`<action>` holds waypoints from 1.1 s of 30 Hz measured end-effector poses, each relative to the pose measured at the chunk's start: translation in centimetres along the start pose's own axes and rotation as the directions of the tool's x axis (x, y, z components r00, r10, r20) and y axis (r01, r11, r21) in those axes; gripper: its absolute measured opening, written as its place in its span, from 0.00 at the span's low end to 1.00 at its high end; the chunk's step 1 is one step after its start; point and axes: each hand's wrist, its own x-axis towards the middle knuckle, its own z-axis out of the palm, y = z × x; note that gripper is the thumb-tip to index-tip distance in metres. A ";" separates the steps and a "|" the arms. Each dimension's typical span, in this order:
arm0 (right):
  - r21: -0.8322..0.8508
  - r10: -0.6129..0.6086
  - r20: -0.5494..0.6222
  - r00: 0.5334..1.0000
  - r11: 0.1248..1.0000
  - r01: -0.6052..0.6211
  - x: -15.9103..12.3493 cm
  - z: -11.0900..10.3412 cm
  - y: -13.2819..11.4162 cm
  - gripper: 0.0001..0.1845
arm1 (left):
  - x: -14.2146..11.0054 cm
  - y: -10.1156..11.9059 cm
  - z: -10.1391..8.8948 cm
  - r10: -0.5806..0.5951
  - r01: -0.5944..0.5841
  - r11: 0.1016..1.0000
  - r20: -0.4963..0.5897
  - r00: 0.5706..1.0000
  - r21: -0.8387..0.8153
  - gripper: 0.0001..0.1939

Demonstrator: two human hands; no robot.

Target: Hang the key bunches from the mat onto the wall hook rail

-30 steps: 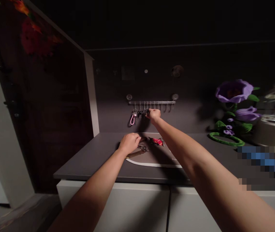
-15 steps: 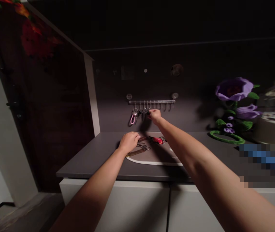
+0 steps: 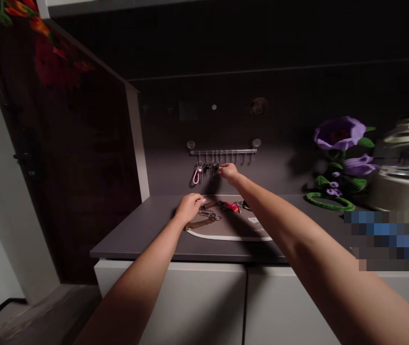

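Note:
My right hand (image 3: pixel 228 172) is raised to a clear hook rail (image 3: pixel 222 152) on the wall, its fingers pinched at the dark keys (image 3: pixel 216 169) under a hook. Left of them hang more small keys (image 3: pixel 207 168) and a key ring with a pink loop (image 3: pixel 196 176). My left hand (image 3: pixel 189 207) is low over the left part of a brown mat (image 3: pixel 233 230), fingers curled together; what they hold, if anything, is hidden. Beside it lie a bunch of keys (image 3: pixel 211 216) and a brown strap (image 3: pixel 199 224). A red key holder (image 3: pixel 231 207) lies farther right.
The mat lies on a dark counter (image 3: pixel 135 235) above white cabinets (image 3: pixel 197 297). Purple artificial flowers (image 3: pixel 340 134) and a pale appliance (image 3: pixel 402 187) stand on the right. A dark door (image 3: pixel 82 191) is at the left; an overhead cabinet (image 3: pixel 226 33) hangs above.
My right hand stays at the rail, its fingertips still by the dark keys. My left hand shifts slightly, its fingers loosening a little. The view has tilted and moved slightly.

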 end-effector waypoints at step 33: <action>-0.152 0.008 0.469 0.883 0.986 0.072 -13.3 -4.8 4.5 0.10 | -1.0 1.5 -0.7 0.250 -0.253 0.967 0.377 0.892 -0.041 0.14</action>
